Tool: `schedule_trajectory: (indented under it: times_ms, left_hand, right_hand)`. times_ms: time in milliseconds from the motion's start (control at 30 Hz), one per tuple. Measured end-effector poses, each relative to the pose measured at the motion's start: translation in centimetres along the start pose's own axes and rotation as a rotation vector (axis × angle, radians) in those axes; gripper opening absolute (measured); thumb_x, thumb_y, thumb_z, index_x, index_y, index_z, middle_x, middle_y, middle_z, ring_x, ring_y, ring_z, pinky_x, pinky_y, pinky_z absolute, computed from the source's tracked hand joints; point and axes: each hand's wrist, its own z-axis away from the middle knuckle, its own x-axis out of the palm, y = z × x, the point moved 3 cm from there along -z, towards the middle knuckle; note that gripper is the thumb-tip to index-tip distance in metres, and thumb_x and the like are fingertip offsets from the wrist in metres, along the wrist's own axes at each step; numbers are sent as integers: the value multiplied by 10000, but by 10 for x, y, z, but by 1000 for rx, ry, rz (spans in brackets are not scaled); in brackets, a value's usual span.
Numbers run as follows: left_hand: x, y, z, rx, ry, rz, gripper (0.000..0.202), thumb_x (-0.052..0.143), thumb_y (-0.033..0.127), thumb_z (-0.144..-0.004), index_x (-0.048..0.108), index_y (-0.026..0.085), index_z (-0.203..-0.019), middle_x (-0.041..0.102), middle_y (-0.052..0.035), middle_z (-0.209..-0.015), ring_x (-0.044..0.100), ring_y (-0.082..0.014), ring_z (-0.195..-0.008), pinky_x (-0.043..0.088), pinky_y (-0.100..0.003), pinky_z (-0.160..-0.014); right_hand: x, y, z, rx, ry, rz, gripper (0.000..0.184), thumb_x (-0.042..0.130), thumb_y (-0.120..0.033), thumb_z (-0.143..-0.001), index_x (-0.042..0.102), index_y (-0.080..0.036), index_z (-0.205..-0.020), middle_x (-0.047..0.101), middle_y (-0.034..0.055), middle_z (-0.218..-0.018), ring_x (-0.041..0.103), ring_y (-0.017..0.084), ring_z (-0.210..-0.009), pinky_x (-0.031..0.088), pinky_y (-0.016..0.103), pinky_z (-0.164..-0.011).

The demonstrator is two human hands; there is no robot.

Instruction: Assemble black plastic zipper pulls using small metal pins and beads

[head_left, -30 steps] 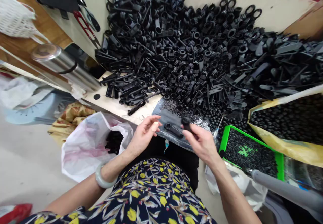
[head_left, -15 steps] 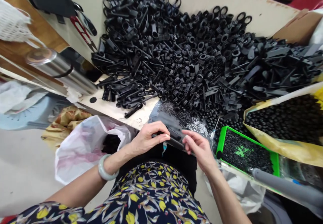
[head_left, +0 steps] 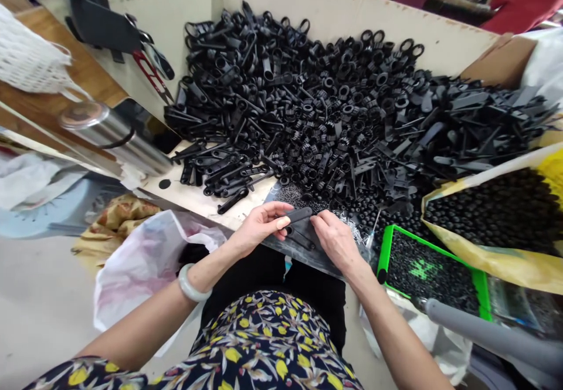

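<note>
My left hand point(head_left: 264, 227) pinches a long flat black plastic piece point(head_left: 301, 213) with rounded ends between thumb and fingers. At that piece's right end is my right hand point(head_left: 338, 238), its fingertips pressed together and seeming to touch it. Whatever those fingertips hold is hidden. Just under the held piece, another slim black plastic piece point(head_left: 302, 238) lies on the dark mat point(head_left: 323, 255) at the table's front edge. Beyond the hands, tiny dark parts point(head_left: 299, 195) and small silver pins point(head_left: 353, 227) are spread out.
A big heap of black plastic parts point(head_left: 308, 102) fills the table. On the left stand a steel flask point(head_left: 118, 141) and a white bag point(head_left: 127, 278). To the right are a green tray point(head_left: 387, 255) of small black bits and a yellow sack point(head_left: 466, 240). People point(head_left: 523, 3) are across the partition.
My right hand's spread fingers have closed together by the piece's right end. The black piece now shows clearly in my left hand's pinch. The camera view has tilted up slightly.
</note>
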Motion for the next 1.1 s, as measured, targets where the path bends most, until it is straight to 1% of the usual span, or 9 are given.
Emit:
schedule_trajectory:
  times_ms: [133, 300, 400, 533, 700, 767, 867, 967, 1100]
  left_hand:
    - [3, 8, -10, 183, -47, -282, 331, 746, 362, -925, 719, 178, -1198, 744, -58, -991, 691, -151, -781, 585, -282, -736]
    - [9, 12, -17, 707, -128, -783, 202, 599, 230, -1024, 775, 207, -1121, 774, -102, -1136, 688, -225, -1085, 553, -385, -984]
    - [9, 1, -14, 819, -215, -959, 224, 620, 263, -1020, 766, 217, -1184, 738, -124, -1292, 623, -274, -1247, 525, -451, -1067]
    - [5, -9, -6, 760, -227, -1110, 284, 631, 304, -1010, 753, 236, -1257, 696, -138, -1373, 585, -307, -1288, 473, -515, -1118]
    - [8, 2, 4, 675, -250, -986, 355, 550, 323, -1023, 733, 235, -1314, 633, -135, -1482, 575, -310, -1345, 411, -542, -1183]
    - [4, 15, 2, 705, -170, -880, 363, 496, 324, -1048, 732, 228, -1307, 631, -128, -1488, 575, -293, -1357, 451, -508, -1153]
    - [-13, 41, -14, 818, 117, -919, 303, 508, 262, -1046, 750, 215, -1222, 739, -110, -1293, 635, -259, -1234, 471, -488, -1116]
    - [-31, 65, -48, 857, 294, -1254, 276, 545, 189, -1011, 746, 201, -1199, 745, -113, -1246, 575, -299, -1256, 437, -515, -1075]
    - [-40, 78, -93, 764, 117, -1691, 219, 629, 193, -956, 738, 179, -1146, 725, -161, -1158, 557, -348, -1173, 412, -521, -938]
  right_hand:
    - [-8, 7, 0, 284, 194, -476, 319, 488, -374, -1082, 741, -222, -1202, 724, 93, -1036, 701, 198, -836, 591, 331, -771]
    - [-2, 6, 9, 552, 87, -1027, 452, 616, -568, -990, 724, -201, -1230, 751, 51, -886, 710, 184, -693, 616, 320, -668]
    - [-4, 2, 18, 463, 91, -836, 320, 689, -496, -963, 749, -227, -1125, 769, 63, -1013, 725, 198, -786, 612, 326, -737]
    - [-7, -7, 27, 256, 118, -425, 195, 610, -386, -1034, 739, -241, -1014, 739, 50, -973, 697, 199, -822, 562, 335, -799]
    - [-1, -8, 33, 207, 168, -353, 169, 584, -341, -1059, 697, -235, -991, 694, 32, -939, 665, 166, -779, 530, 292, -742]
    - [1, -6, 35, 205, 183, -320, 161, 582, -337, -1062, 687, -236, -994, 685, 27, -943, 657, 158, -766, 527, 287, -740]
    - [2, -6, 35, 180, 172, -251, 143, 592, -345, -1059, 682, -238, -1032, 681, 23, -950, 662, 159, -770, 527, 289, -745]
    - [0, -9, 31, 133, 134, -218, 141, 610, -361, -1051, 684, -243, -1062, 684, 27, -954, 675, 167, -786, 529, 294, -742]
    - [-8, -13, 29, 85, 114, -181, 159, 566, -310, -1073, 667, -233, -979, 678, 26, -908, 681, 165, -791, 521, 284, -732]
